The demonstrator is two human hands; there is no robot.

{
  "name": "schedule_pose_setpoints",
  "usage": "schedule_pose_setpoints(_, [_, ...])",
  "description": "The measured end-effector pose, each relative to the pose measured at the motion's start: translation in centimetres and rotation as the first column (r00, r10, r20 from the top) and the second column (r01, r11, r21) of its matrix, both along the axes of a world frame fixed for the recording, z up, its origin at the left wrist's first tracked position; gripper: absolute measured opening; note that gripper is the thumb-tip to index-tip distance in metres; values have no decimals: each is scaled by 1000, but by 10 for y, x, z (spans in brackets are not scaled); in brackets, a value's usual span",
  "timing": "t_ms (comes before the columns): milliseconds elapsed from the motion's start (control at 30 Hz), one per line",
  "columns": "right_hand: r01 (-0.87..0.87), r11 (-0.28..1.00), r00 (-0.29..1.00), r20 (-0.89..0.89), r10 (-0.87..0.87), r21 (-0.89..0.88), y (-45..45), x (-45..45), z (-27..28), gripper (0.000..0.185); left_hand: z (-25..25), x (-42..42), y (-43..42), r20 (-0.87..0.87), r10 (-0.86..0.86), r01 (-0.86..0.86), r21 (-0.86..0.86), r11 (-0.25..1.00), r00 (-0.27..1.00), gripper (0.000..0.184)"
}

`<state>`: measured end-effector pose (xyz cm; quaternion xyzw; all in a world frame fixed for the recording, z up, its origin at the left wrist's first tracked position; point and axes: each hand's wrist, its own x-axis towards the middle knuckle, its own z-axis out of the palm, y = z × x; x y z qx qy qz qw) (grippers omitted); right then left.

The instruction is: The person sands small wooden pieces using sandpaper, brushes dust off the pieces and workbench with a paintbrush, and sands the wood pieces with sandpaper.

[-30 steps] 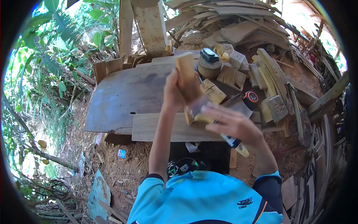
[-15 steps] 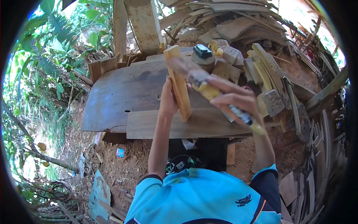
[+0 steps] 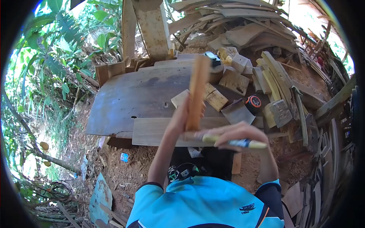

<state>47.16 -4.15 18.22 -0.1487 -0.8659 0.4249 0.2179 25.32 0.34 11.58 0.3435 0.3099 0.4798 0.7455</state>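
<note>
My left hand (image 3: 180, 118) is wrapped round a narrow wooden piece (image 3: 199, 89), held upright above the bench and blurred at its top. My right hand (image 3: 243, 132) grips what looks like a paintbrush (image 3: 249, 144) with a yellowish handle and a printed label. Its smeared head points left and meets, or lies just in front of, the lower end of the wooden piece; contact cannot be made out. Beneath both hands is a flat plank (image 3: 152, 131) along the near edge of the dark wooden bench (image 3: 125, 95).
On the bench's right lie wooden blocks (image 3: 215, 97), an orange-and-black tape measure (image 3: 253, 101), a dark grey sheet (image 3: 238, 111) and stacked wooden strips (image 3: 272, 78). A teal-and-black device (image 3: 213, 57) sits farther back. Behind rises a pile of boards (image 3: 243, 32); scrap wood (image 3: 329, 163) lines the right.
My right hand has brought the brush down and turned it nearly level, from the wood's upper end to its lower end. The wooden piece has shifted right and now tilts the other way.
</note>
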Motion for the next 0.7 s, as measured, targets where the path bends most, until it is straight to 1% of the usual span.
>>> schedule_pose_setpoints(33, [76,996,994,-77,-72,49,8,5,2,21,5,8,-15,-167,-2,-12,-80,997,986,52])
schedule_pose_setpoints(100, [183,981,975,-141,-173,63,18,21,27,20,9,12,-39,-255,-18,37,71,997,967,52])
schedule_pose_setpoints(133, [254,956,953,-208,-221,149,15,25,36,18,9,12,-47,-297,-20,67,147,987,955,52])
schedule_pose_setpoints(200, [390,866,896,-347,-278,312,15,31,51,15,0,-3,-52,-221,-82,95,48,994,972,50])
schedule_pose_setpoints(233, [483,809,846,-416,-334,334,16,28,52,15,-3,-11,-54,-179,-107,108,-5,994,978,49])
schedule_pose_setpoints(300, [657,671,719,-554,-420,344,11,20,51,15,-4,-17,-59,-211,-80,95,62,994,974,49])
schedule_pose_setpoints(333, [615,668,781,-439,-444,419,8,17,45,12,0,-19,-62,-229,-69,92,93,991,971,48])
schedule_pose_setpoints(367, [431,827,882,-361,-302,362,5,10,38,12,5,-18,-65,-137,48,-54,-42,998,989,48])
schedule_pose_setpoints(400, [219,933,947,-293,-132,286,1,2,33,12,22,-12,-68,-57,178,-186,-183,965,982,48])
schedule_pose_setpoints(433, [89,969,981,-190,-45,229,-10,-7,26,15,32,-9,-68,6,316,-297,-329,897,949,49])
schedule_pose_setpoints(467, [-38,988,994,-91,52,152,-26,-16,16,18,26,-14,-64,22,359,-345,-229,910,933,50])
schedule_pose_setpoints(500, [-12,924,1000,15,7,383,-40,-24,-2,23,14,-22,-58,41,401,-393,-126,911,915,51])
schedule_pose_setpoints(533, [-77,926,997,10,79,369,-46,-28,-8,25,10,-29,-53,65,440,-439,-19,898,896,53])
schedule_pose_setpoints(567, [-146,981,989,49,141,129,-54,-27,-1,23,9,-34,-53,129,404,-406,-10,914,906,52])
schedule_pose_setpoints(633, [-333,939,942,0,335,-87,-53,-25,-8,22,10,-41,-51,250,313,-327,19,945,916,51])
schedule_pose_setpoints(667, [-364,909,924,46,380,-205,-53,-25,-7,21,2,-45,-49,394,183,-192,-17,981,901,48])
schedule_pose_setpoints(700, [-322,935,942,52,333,-149,-53,-25,-5,22,3,-41,-53,296,204,-207,-22,978,933,48])
